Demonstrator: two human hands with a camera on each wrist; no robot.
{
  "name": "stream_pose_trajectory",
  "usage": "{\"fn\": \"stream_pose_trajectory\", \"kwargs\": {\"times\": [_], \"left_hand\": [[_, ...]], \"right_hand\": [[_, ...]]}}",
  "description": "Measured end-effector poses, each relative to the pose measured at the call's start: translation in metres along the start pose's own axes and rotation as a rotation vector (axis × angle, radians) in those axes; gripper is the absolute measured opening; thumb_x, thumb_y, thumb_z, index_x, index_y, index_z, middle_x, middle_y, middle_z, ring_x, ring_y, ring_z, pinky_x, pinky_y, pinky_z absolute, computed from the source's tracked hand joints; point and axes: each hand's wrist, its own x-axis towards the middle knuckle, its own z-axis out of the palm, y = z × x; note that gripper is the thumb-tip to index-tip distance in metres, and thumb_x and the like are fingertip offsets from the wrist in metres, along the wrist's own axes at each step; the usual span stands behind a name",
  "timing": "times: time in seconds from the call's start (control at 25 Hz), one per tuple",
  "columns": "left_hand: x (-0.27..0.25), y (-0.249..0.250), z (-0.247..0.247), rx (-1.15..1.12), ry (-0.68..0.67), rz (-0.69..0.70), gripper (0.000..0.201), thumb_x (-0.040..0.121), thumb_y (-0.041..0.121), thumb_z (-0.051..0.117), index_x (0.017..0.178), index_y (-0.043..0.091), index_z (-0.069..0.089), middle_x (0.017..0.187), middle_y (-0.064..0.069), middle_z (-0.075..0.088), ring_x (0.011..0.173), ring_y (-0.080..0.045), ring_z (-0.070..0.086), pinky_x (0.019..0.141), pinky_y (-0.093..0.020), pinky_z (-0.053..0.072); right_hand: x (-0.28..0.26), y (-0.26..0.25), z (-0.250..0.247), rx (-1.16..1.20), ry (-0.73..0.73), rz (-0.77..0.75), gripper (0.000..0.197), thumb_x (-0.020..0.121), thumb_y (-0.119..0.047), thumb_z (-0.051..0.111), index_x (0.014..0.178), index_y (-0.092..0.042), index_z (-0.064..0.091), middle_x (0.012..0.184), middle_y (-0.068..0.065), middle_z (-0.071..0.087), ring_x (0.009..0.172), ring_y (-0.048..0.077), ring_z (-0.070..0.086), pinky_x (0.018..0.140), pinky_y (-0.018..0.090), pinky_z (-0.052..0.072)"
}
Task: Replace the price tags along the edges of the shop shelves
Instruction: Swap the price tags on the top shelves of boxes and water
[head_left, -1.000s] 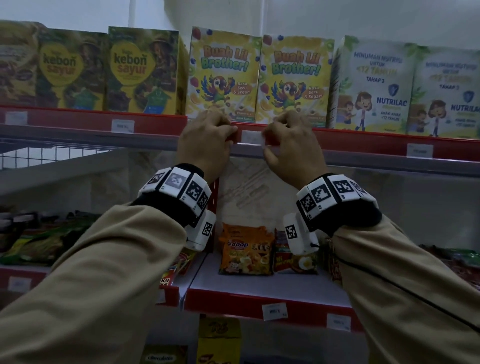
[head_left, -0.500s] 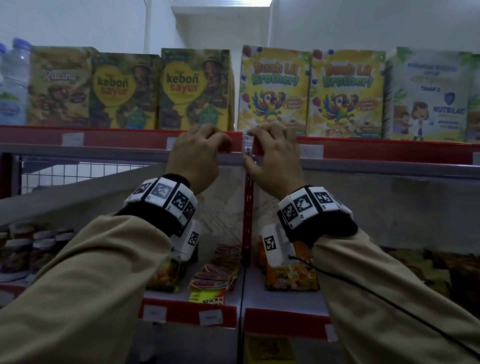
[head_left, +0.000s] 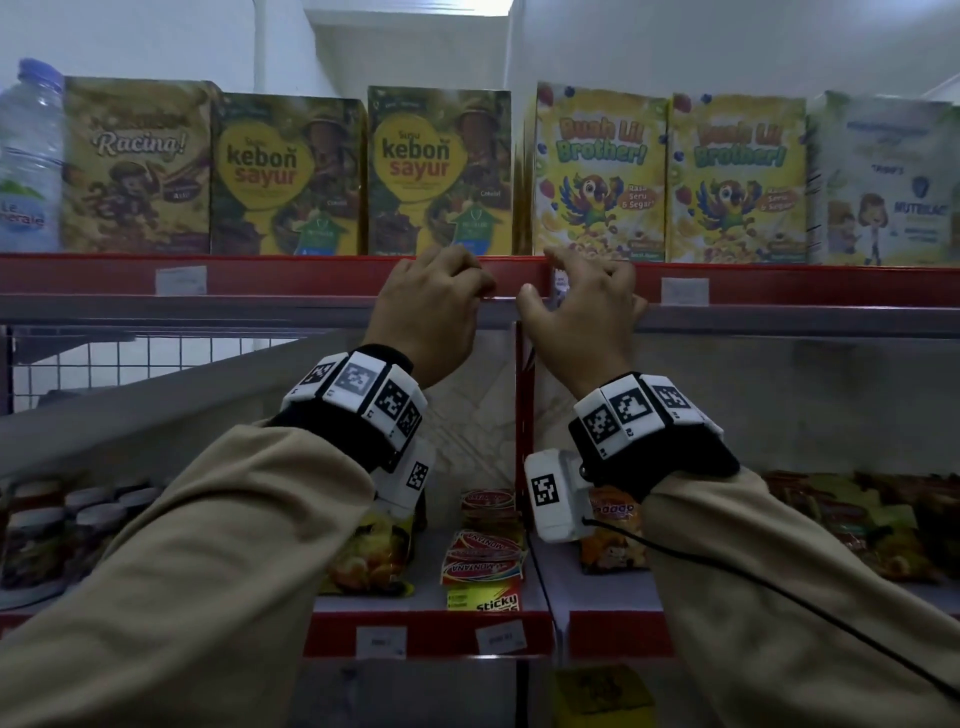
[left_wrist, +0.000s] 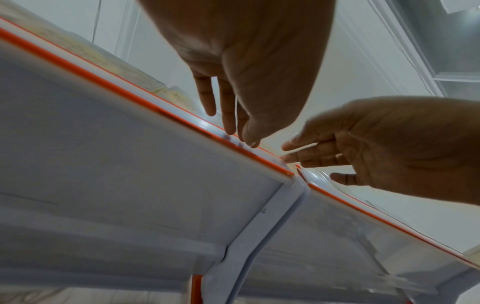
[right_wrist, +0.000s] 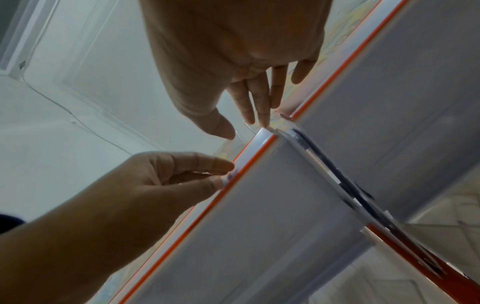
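The left hand (head_left: 434, 306) rests relaxed, fingertips touching the red shelf edge (head_left: 311, 275), grasping nothing. At its 3 o'clock, the right hand (head_left: 584, 317) lies equally loose, fingers against a price tag (head_left: 561, 283) half hidden at the shelf joint. Further tags (head_left: 684, 291) sit at 3 and 9 o'clock (head_left: 181, 280), cereal boxes (head_left: 439, 171) at 12.

Cereal boxes (head_left: 439, 171) crowd shelf edge (head_left: 260, 275); open room beneath, above lower-shelf packets (head_left: 485, 545).

Head view is running dim and soft; cereal boxes (head_left: 597, 171) toward 3 o'clock are smearing. Light is coming from 12 o'clock off the ceiling. Wrist views are showing backlit, shadowed hands and a blurred shelf underside (left_wrist: 130, 185), with wide-angle bending at the edges.
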Motion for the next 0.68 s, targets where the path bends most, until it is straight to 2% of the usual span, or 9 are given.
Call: {"fn": "stream_pose_trajectory", "kwargs": {"times": [0.16, 0.28, 0.44, 0.56, 0.68], "left_hand": [[-0.006, -0.018, -0.01, -0.031, 0.026, -0.014, 0.026, 0.089, 0.015, 0.052, 0.111, 0.013, 0.066, 0.112, -0.007, 0.06, 0.103, -0.029, 0.052, 0.087, -0.041, 0.041], [-0.01, -0.03, -0.016, -0.002, 0.043, -0.046, 0.031, 0.088, 0.016, 0.055, 0.117, 0.012, 0.062, 0.114, -0.008, 0.057, 0.105, -0.031, 0.05, 0.088, -0.043, 0.042], [-0.012, -0.046, -0.022, 0.026, 0.031, -0.141, 0.04, 0.087, 0.026, 0.059, 0.126, 0.016, 0.056, 0.122, -0.005, 0.054, 0.112, -0.029, 0.047, 0.093, -0.041, 0.039], [-0.015, -0.057, -0.026, 0.068, -0.012, -0.185, 0.041, 0.088, 0.035, 0.059, 0.126, 0.021, 0.057, 0.121, -0.002, 0.054, 0.112, -0.026, 0.048, 0.093, -0.041, 0.034], [-0.02, -0.066, -0.031, 0.105, -0.018, -0.187, 0.04, 0.087, 0.035, 0.06, 0.125, 0.025, 0.058, 0.119, -0.002, 0.054, 0.11, -0.027, 0.047, 0.092, -0.041, 0.034]], "right_hand": [[0.001, -0.008, -0.002, 0.079, 0.032, 0.104, 0.042, 0.082, -0.037, 0.058, 0.123, -0.027, 0.057, 0.113, -0.002, 0.062, 0.115, 0.023, 0.04, 0.095, 0.041, 0.033], [0.007, -0.014, -0.002, -0.029, -0.061, 0.119, 0.04, 0.078, -0.041, 0.06, 0.117, -0.033, 0.055, 0.126, -0.001, 0.051, 0.122, 0.026, 0.035, 0.096, 0.044, 0.03], [0.021, -0.023, 0.001, -0.294, -0.172, 0.07, 0.042, 0.073, -0.051, 0.064, 0.107, -0.029, 0.052, 0.125, 0.006, 0.041, 0.124, 0.031, 0.027, 0.095, 0.046, 0.024], [0.028, -0.028, 0.006, -0.36, -0.215, -0.013, 0.051, 0.072, -0.055, 0.066, 0.107, -0.022, 0.05, 0.124, 0.008, 0.041, 0.122, 0.032, 0.026, 0.098, 0.048, 0.023], [0.032, -0.034, 0.012, -0.402, -0.233, -0.099, 0.051, 0.073, -0.057, 0.065, 0.106, -0.021, 0.051, 0.124, 0.006, 0.045, 0.124, 0.033, 0.027, 0.101, 0.053, 0.022]]}}
